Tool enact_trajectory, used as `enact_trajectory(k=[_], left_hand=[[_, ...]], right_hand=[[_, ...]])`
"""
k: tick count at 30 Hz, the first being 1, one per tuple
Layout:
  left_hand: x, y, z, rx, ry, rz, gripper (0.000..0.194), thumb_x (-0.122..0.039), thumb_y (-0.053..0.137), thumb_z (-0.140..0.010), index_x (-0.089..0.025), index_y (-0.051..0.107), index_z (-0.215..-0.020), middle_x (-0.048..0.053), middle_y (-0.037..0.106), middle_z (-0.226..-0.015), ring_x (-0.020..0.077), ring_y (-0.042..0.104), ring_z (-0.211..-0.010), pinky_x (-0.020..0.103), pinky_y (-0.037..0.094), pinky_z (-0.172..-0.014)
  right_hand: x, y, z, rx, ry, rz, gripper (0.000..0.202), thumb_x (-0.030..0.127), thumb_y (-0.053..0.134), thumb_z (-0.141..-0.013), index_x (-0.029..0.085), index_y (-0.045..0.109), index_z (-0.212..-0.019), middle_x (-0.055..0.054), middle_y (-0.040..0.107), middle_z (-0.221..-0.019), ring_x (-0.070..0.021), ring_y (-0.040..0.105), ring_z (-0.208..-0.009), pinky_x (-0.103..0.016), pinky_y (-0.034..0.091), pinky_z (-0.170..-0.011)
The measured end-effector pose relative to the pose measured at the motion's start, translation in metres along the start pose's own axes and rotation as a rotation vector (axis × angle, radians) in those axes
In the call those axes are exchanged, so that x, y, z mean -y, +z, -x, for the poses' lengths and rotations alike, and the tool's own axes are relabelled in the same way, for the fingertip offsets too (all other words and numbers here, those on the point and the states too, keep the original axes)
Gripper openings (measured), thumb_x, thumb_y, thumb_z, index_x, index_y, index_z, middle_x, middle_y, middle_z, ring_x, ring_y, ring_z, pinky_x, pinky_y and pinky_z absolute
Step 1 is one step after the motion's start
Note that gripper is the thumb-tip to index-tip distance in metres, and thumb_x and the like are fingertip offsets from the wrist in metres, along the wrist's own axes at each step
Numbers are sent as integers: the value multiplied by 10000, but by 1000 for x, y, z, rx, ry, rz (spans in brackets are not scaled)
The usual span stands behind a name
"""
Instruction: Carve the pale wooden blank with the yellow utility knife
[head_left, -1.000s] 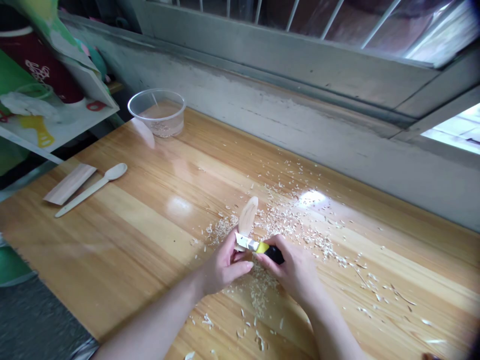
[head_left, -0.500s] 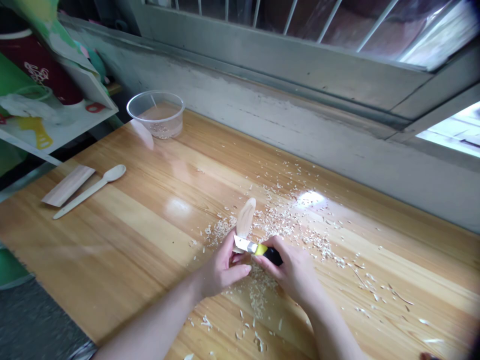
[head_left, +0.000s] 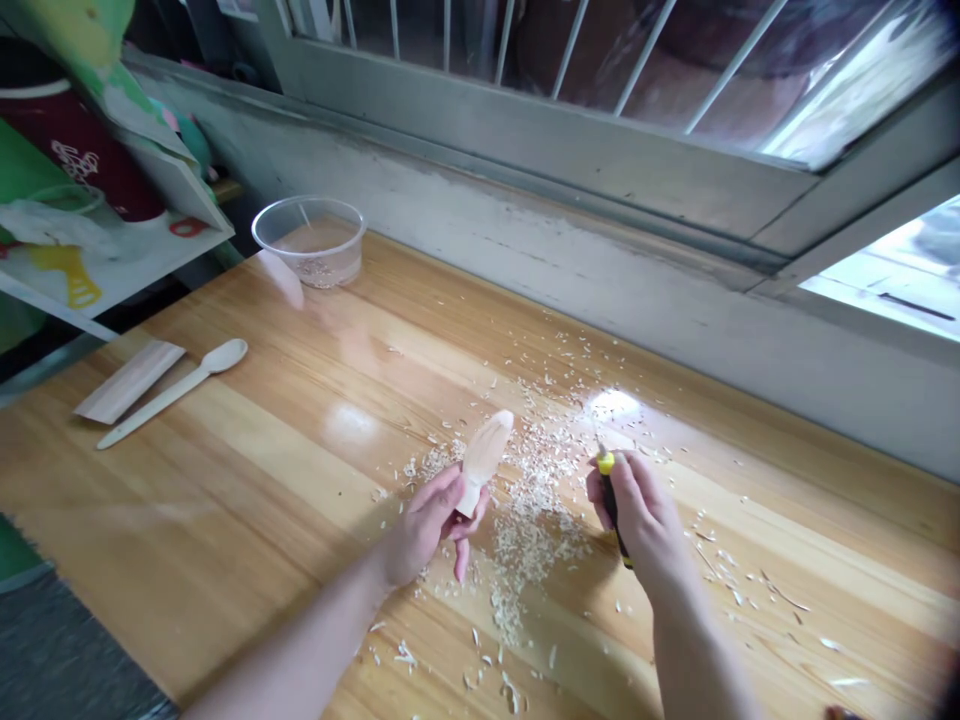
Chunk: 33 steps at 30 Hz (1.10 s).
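A pale, partly carved piece of wood [head_left: 486,450] with a rounded top and a narrower lower end is gripped between the thumb and fingers of my left hand [head_left: 435,520]. My right hand [head_left: 637,500] is closed round the black and yellow handle of a utility knife [head_left: 616,510]. Its blade points away from me and shows only as a thin edge, apart from the wood. Wood shavings [head_left: 540,500] lie spread on the table below and between both hands.
On the wooden table [head_left: 277,480], a finished-looking wooden spoon [head_left: 169,392] lies at the left beside a flat wooden strip [head_left: 129,382]. A clear plastic bowl [head_left: 311,245] stands near the wall. A white shelf [head_left: 150,260] borders the table's far left.
My right hand has drawn the knife away from the wood, to the right, and turned it upward. My left hand has tilted the wood to the right. The view has shifted slightly.
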<state>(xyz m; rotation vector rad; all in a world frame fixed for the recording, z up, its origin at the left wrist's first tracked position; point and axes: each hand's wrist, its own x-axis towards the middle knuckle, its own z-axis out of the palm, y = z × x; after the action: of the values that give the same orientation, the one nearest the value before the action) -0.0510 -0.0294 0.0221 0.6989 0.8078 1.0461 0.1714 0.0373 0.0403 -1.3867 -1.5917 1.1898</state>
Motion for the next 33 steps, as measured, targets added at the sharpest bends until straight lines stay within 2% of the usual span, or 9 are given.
enact_trajectory(k=[8, 11, 14, 16, 19, 21, 23, 29, 33], left_hand=[[-5, 6, 6, -91, -136, -164, 404, -539, 442, -854, -175, 457, -680, -78, 449, -501, 28, 312, -301, 138, 346, -265], [-13, 6, 9, -51, -205, -272, 405, -508, 552, -804, -149, 516, -619, -75, 455, -448, 32, 354, -276, 132, 302, -252], [-25, 7, 4, -52, -241, -381, 322, -436, 691, -709, -121, 644, -757, -71, 471, -450, 53, 384, -306, 142, 306, -245], [-33, 10, -3, -157, -174, -417, 456, -372, 755, -653, -147, 620, -1025, -46, 558, -593, 63, 428, -369, 151, 343, -268], [-35, 20, -13, -379, 142, -177, 686, -308, 766, -656, -218, 439, -1252, 25, 580, -959, 124, 585, -674, 222, 521, -497], [-29, 28, -15, -354, 209, -91, 541, -290, 727, -722, -216, 474, -1194, 46, 569, -1077, 168, 580, -958, 279, 510, -805], [-19, 35, -15, -189, 161, -58, 388, -324, 645, -809, -193, 513, -1149, 63, 612, -1067, 197, 568, -1033, 327, 433, -936], [-1, 40, -15, -234, 164, -89, 261, -409, 501, -889, -178, 563, -994, 44, 653, -919, 183, 616, -881, 310, 460, -853], [-8, 34, -11, -152, 54, -94, 261, -413, 473, -901, -206, 473, -1059, 5, 580, -838, 126, 587, -643, 271, 496, -597]], right_hand=[[8, -5, 6, 235, 178, -182, 377, 501, 460, -866, 224, 471, -1122, 22, 508, -757, -56, 316, -417, -242, 319, -398], [11, 2, 11, 381, 243, -223, 440, 500, 487, -854, 201, 479, -1177, 69, 435, -586, -64, 314, -407, -226, 305, -383], [15, 6, 14, 474, 302, -223, 360, 472, 595, -788, 185, 572, -1005, 86, 375, -521, -62, 327, -420, -210, 287, -381], [17, 9, 15, 460, 325, -239, 304, 438, 669, -724, 188, 574, -868, 73, 415, -555, -53, 332, -431, -207, 284, -385], [21, 20, 16, 358, 336, -350, 332, 442, 702, -671, 205, 512, -804, 90, 391, -528, -49, 309, -405, -209, 271, -377], [23, 30, 18, 280, 330, -403, 358, 451, 706, -654, 213, 476, -791, 106, 357, -500, -49, 298, -388, -207, 266, -374], [25, 39, 21, 249, 339, -400, 367, 474, 691, -669, 215, 457, -780, 106, 353, -500, -49, 292, -382, -205, 264, -371], [24, 28, 23, 321, 82, 11, 300, 505, 566, -798, 218, 514, -868, -20, 589, -770, -123, 520, -585, -246, 411, -504], [22, 0, 18, 150, -139, 498, 326, 527, 502, -845, 230, 495, -978, -34, 625, -795, -150, 554, -598, -280, 417, -540]])
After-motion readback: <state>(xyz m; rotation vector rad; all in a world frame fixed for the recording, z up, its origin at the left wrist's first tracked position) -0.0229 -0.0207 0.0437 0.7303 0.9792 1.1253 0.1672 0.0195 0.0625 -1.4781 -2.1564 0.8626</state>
